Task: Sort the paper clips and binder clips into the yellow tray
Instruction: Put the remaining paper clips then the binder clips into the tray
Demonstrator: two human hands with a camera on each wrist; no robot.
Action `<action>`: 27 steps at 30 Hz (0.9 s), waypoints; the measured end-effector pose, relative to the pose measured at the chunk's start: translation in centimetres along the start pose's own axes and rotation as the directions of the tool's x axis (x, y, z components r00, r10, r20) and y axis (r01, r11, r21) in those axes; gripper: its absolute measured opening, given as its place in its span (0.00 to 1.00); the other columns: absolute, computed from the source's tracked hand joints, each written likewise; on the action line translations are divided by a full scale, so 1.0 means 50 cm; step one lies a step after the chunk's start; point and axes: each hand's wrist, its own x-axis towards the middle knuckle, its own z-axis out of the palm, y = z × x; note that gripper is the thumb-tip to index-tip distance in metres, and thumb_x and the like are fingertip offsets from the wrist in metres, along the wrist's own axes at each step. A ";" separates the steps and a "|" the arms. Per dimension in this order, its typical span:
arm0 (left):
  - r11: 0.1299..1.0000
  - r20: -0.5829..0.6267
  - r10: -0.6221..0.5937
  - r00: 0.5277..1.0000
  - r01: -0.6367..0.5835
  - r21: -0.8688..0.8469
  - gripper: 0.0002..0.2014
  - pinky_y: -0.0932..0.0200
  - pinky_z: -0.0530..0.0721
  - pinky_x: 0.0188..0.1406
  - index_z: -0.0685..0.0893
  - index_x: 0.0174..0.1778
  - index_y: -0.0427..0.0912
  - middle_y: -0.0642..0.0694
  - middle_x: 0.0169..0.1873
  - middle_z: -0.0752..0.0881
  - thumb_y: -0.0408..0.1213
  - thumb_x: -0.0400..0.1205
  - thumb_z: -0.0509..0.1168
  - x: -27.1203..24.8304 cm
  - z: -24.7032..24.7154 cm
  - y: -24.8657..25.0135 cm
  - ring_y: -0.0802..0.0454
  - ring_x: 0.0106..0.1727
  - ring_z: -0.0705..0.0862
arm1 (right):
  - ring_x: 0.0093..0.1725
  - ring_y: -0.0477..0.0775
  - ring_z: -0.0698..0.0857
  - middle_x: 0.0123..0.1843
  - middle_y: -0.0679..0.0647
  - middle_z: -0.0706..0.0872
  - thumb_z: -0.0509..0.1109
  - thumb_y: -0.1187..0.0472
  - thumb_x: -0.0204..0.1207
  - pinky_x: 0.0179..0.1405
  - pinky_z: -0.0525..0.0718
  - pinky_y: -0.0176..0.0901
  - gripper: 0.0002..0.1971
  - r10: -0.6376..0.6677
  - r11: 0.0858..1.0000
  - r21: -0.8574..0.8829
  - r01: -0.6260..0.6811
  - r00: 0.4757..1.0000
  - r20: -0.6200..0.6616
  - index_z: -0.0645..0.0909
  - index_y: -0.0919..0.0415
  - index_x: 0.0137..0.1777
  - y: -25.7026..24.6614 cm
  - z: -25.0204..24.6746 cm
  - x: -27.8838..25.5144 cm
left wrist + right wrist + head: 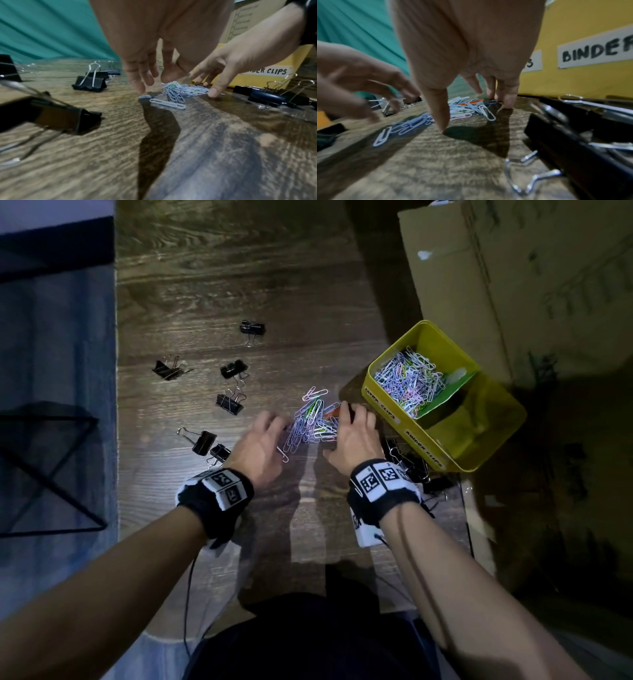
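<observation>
A loose heap of pale paper clips lies on the wooden floor between my two hands. My left hand hovers at the heap's left edge, fingers spread and holding nothing. My right hand stands on the heap's right side, fingertips down on the floor, fingers straight. The yellow tray sits to the right; its far compartment holds many paper clips. Several black binder clips are scattered to the left, and more binder clips lie by my right wrist.
A cardboard box stands behind the tray. A blue rug with a black wire frame borders the floor on the left. Bare wooden floor stretches beyond the clips.
</observation>
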 end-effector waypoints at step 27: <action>0.992 0.279 0.003 0.960 -0.039 0.123 0.35 0.51 0.74 0.69 0.73 0.73 0.44 0.41 0.72 0.71 0.35 0.70 0.77 0.111 -0.008 0.059 0.40 0.68 0.75 | 0.63 0.62 0.78 0.66 0.58 0.72 0.76 0.63 0.72 0.64 0.79 0.55 0.26 -0.090 0.991 0.099 0.088 0.996 0.010 0.76 0.61 0.70 0.006 -0.006 0.038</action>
